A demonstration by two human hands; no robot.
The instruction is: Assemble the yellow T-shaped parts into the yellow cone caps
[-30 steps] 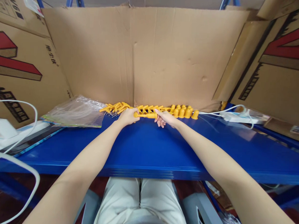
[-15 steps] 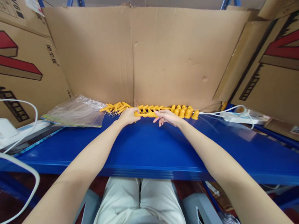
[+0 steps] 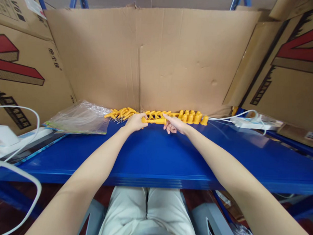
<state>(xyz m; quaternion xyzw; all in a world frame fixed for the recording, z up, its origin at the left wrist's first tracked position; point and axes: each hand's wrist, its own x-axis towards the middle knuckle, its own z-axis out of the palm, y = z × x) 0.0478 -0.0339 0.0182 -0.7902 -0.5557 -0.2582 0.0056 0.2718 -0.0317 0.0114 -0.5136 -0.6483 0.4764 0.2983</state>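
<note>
My left hand is closed around the left end of a yellow plastic rod-shaped piece, which lies level just above the blue shelf. My right hand is at the piece's right end, its fingers curled and the fingertips against that end. Behind the held piece runs a row of yellow branched plastic parts, partly hidden by my hands. To the left is a pile of similar yellow parts with small metal chains beside it. Several yellow cone-shaped caps stand upright right of my right hand.
On the left, a clear plastic bag lies near a white power strip and cable. Cardboard walls the back of the blue shelf, with boxes at both sides. Another white power strip is at right.
The right hand's fingers have curled in more, and more of the yellow piece shows between the hands. The left hand keeps its hold almost in place.
</note>
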